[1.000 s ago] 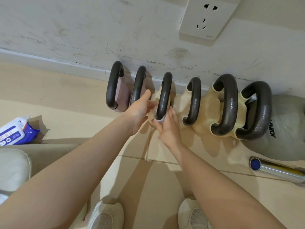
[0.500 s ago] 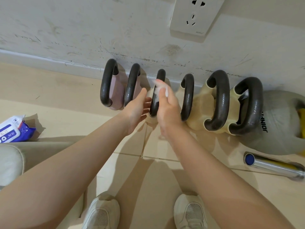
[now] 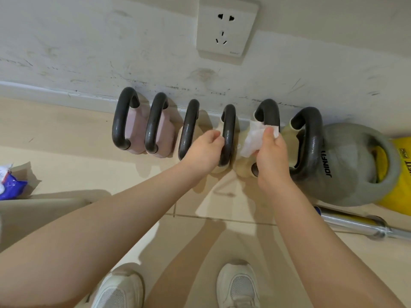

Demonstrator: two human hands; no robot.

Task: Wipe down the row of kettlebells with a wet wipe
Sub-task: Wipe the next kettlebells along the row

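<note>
1. Six kettlebells stand in a row on the floor [image 3: 66,156], right against the wall [image 3: 89,41], below the wall socket [image 3: 227,27].
2. Counting from the socket's left side, the first two are pink kettlebells [image 3: 133,130], and the next four are cream-coloured. All have dark handles.
3. The left hand [image 3: 205,150] is curled around the dark handle of the fourth kettlebell [image 3: 229,134], almost straight below the socket.
4. The right hand [image 3: 270,152] pinches a white wet wipe [image 3: 253,138] with its thumb and fingers. The wipe lies against the handle of the fifth kettlebell [image 3: 269,112], just right of the left hand.
5. Further right of the socket sits a big grey kettlebell [image 3: 351,165], with something yellow [image 3: 398,174] behind it.
6. A shiny metal bar [image 3: 360,225] lies on the floor near the grey one.
7. Far left of the socket is a blue wipes pack [image 3: 11,185].
8. Two white shoes [image 3: 239,285] show at the bottom.
</note>
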